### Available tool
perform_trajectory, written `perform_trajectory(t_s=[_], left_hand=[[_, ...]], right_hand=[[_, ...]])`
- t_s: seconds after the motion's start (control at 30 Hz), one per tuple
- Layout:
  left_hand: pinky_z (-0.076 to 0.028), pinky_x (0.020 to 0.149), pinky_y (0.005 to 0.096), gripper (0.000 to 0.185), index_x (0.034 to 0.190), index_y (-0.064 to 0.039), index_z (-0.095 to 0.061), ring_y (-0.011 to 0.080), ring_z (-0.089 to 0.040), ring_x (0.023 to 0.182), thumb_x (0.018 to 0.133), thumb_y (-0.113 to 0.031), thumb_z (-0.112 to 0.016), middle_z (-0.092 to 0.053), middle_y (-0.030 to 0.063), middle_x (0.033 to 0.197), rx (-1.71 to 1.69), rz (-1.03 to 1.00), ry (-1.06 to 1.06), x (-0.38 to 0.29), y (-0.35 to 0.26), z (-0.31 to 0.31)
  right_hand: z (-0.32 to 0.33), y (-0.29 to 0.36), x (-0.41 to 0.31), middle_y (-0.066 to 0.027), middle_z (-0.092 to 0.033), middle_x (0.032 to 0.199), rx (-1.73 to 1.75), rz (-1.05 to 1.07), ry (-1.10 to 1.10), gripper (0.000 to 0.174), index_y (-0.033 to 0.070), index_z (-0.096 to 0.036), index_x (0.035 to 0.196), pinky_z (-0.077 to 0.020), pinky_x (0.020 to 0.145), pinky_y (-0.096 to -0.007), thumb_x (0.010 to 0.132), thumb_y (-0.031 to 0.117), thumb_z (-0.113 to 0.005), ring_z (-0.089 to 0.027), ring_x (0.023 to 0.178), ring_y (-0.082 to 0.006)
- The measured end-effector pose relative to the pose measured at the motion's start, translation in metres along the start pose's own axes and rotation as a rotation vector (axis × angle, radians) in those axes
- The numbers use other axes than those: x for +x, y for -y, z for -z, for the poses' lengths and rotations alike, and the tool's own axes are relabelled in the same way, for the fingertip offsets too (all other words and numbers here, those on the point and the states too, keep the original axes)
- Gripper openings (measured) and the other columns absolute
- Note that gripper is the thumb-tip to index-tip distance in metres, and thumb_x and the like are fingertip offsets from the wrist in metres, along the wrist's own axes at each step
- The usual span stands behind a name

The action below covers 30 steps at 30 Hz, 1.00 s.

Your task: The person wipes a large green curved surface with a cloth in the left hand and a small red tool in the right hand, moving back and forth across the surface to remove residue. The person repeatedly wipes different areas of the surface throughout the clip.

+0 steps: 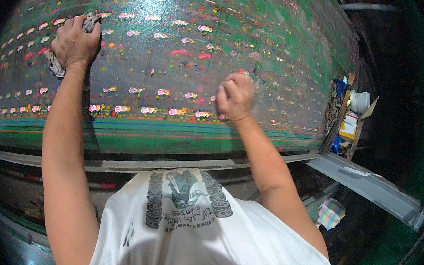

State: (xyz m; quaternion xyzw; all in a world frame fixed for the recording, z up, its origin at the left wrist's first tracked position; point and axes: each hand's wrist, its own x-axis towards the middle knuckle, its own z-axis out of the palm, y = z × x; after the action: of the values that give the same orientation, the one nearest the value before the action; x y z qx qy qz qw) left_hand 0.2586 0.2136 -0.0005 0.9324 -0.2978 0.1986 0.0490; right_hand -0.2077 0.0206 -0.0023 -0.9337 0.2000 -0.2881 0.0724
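Note:
My left hand point(76, 41) presses a crumpled grey cloth rag point(55, 65) on the long green and dark table surface point(134, 63). Parts of the rag stick out beyond the fingers and below the palm. Rows of small pink, white and yellow printed motifs point(177, 112) run across this surface, among red, yellow and blue paint specks. To the right, my right hand point(235, 96) is curled into a fist over the lower rows of motifs. It is slightly blurred, and nothing shows between its fingers; the inside of the palm is hidden.
A pale rail point(124, 167) runs along the table's near edge, close to my body. At the right end, a wooden holder point(339, 118) contains white cups point(360, 102), containers and rags. A grey metal beam point(367, 189) extends rightward, with a checked cloth point(331, 213) below it.

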Motion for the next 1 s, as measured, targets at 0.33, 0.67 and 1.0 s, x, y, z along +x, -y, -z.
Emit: perform_trajectory(t_s=[0.33, 0.67, 1.0], left_hand=[[-0.058, 0.102, 0.0565, 0.055, 0.137, -0.029, -0.082, 0.0315, -0.073, 0.128, 0.098, -0.065, -0.070, -0.078, 0.0023, 0.136, 0.009, -0.009, 0.022, 0.001, -0.003, -0.003], [-0.057, 0.102, 0.0577, 0.056, 0.138, -0.030, -0.082, 0.0322, -0.072, 0.130, 0.099, -0.068, -0.069, -0.077, 0.0014, 0.137, -0.021, -0.006, 0.031, 0.007, -0.013, -0.004], [-0.057, 0.102, 0.0577, 0.056, 0.138, -0.030, -0.082, 0.0318, -0.072, 0.128, 0.099, -0.067, -0.070, -0.077, 0.0009, 0.136, 0.010, -0.005, 0.024, 0.006, -0.008, -0.001]], right_hand=[[-0.049, 0.026, 0.044, -0.0140, -0.069, 0.105, -0.127, -0.106, -0.044, 0.012, 0.011, -0.069, 0.092, -0.0516, 0.090, -0.0556, 0.086, 0.016, -0.078, -0.066, 0.104, -0.0399], [-0.040, -0.026, 0.057, -0.0130, -0.070, 0.105, -0.324, -0.207, -0.067, 0.012, 0.011, -0.071, 0.092, -0.0517, 0.094, -0.0540, 0.084, 0.015, -0.079, -0.067, 0.107, -0.0381], [-0.003, -0.019, 0.010, -0.0120, -0.071, 0.107, -0.201, -0.067, 0.008, 0.010, 0.012, -0.070, 0.090, -0.0525, 0.093, -0.0542, 0.086, 0.018, -0.077, -0.068, 0.107, -0.0375]])
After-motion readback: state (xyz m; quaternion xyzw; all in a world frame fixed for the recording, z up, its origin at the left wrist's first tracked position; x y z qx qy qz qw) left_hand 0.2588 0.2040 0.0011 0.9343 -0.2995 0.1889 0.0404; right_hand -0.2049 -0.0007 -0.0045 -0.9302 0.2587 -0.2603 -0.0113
